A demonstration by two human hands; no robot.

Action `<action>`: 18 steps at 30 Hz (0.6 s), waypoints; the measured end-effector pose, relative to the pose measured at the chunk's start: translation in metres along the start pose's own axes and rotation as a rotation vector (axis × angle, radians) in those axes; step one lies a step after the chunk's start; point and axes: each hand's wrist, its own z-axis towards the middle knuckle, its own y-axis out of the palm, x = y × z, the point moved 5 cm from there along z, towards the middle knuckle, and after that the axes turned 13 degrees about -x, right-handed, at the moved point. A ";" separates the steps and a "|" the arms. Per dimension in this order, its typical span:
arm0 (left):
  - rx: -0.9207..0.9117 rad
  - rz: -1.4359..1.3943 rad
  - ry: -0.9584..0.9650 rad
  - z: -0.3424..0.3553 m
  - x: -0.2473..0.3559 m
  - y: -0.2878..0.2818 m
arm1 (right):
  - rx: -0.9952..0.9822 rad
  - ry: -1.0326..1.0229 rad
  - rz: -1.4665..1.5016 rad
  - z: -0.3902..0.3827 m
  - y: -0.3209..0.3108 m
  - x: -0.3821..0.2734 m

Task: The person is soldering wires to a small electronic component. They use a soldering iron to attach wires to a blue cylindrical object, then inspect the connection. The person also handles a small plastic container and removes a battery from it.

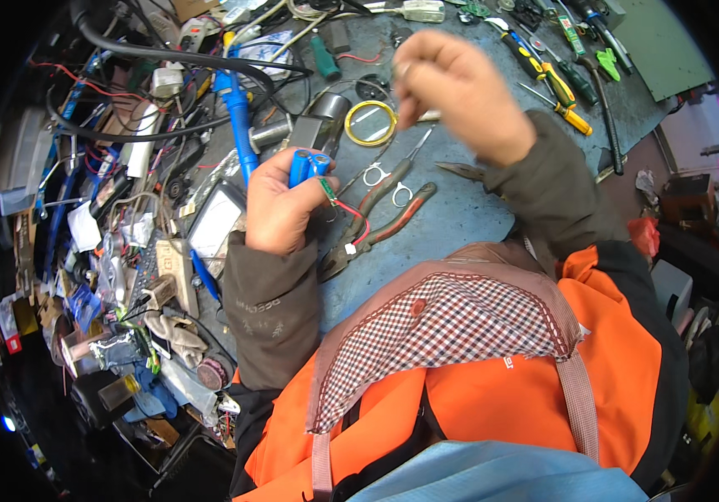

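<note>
My left hand (278, 209) is closed around a small blue battery pack (308, 167), its cell ends facing up. At the pack's near side sits a green circuit board (328, 191), and a red wire lead (358, 216) runs from it to a white plug (350, 248). My right hand (464, 94) is raised over the bench, blurred, with thumb and fingers pinched together; whatever is between them is too small to tell. Red-and-black handled pliers (393, 222) lie just right of the left hand. Below the right hand rests a yellow-rimmed roll of tape (370, 123).
Another pair of pliers (460, 171) lies by my right sleeve. Several yellow-and-black screwdrivers (573, 120) are at the back right. A blue-handled tool (238, 117) stands beyond my left hand, near a thick black cable (167, 55). Parts and tools clutter the left side.
</note>
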 end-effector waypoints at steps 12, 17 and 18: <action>0.015 0.028 -0.003 0.002 0.000 -0.001 | 0.176 0.365 -0.618 0.020 -0.203 0.073; 0.009 0.041 -0.012 0.001 -0.003 -0.003 | 0.292 0.512 -0.586 0.018 -0.226 0.080; 0.012 0.055 -0.012 0.001 -0.001 0.000 | 0.334 0.559 -0.581 0.020 -0.214 0.070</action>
